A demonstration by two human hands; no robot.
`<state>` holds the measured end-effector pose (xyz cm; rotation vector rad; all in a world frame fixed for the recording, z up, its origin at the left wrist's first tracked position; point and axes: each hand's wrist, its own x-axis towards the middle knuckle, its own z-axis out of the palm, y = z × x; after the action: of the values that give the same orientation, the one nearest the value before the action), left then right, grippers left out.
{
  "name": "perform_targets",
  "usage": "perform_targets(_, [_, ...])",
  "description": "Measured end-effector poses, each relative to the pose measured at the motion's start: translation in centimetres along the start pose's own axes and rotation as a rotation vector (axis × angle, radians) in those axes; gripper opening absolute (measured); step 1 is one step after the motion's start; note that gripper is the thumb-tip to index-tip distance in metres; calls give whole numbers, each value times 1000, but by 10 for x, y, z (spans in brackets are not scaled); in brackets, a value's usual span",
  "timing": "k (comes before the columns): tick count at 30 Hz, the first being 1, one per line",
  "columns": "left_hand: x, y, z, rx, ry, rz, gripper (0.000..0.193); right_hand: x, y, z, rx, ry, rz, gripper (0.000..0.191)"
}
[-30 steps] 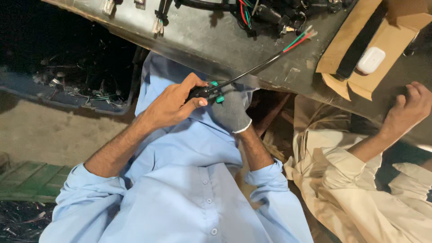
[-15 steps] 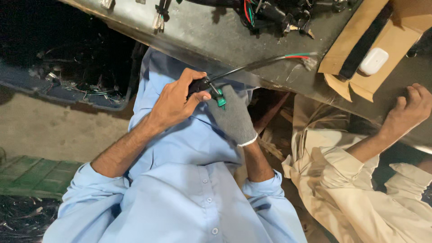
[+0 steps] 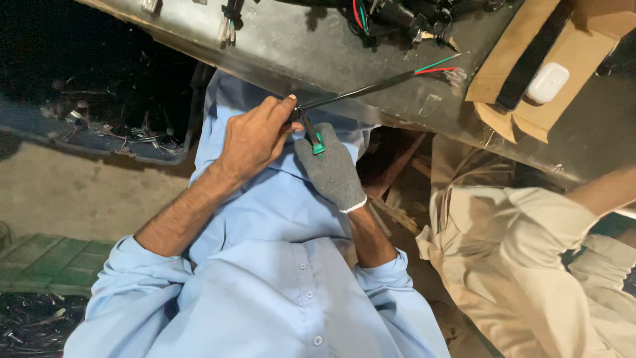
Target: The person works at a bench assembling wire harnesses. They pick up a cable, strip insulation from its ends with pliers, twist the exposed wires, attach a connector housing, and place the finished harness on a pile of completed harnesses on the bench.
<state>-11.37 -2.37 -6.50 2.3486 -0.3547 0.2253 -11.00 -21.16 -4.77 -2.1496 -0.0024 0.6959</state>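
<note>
Below the grey workbench [image 3: 278, 46], both hands' grip is closed: left hand [image 3: 255, 139] and gloved right hand [image 3: 331, 169] clasp a green-handled tool [image 3: 311, 132].

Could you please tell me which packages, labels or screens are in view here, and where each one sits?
Cardboard box: upper right on the grey bench, brown, flaps open.
Small white case: rounded, lying in that box beside a black strap.
No labels, signs or screens visible.
</note>
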Motion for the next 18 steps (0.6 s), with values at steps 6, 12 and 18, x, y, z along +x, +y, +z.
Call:
perform_targets(6, [8, -2, -4, 88, 44, 95, 41, 6, -7, 4, 34, 41, -11, 32])
perform_targets(12, [11, -4, -7, 223, 52, 151, 35, 0, -10, 2, -30, 62, -81, 35])
perform_targets(18, [15, -6, -11, 249, 87, 229, 37, -7, -23, -1, -126, 112, -29, 35])
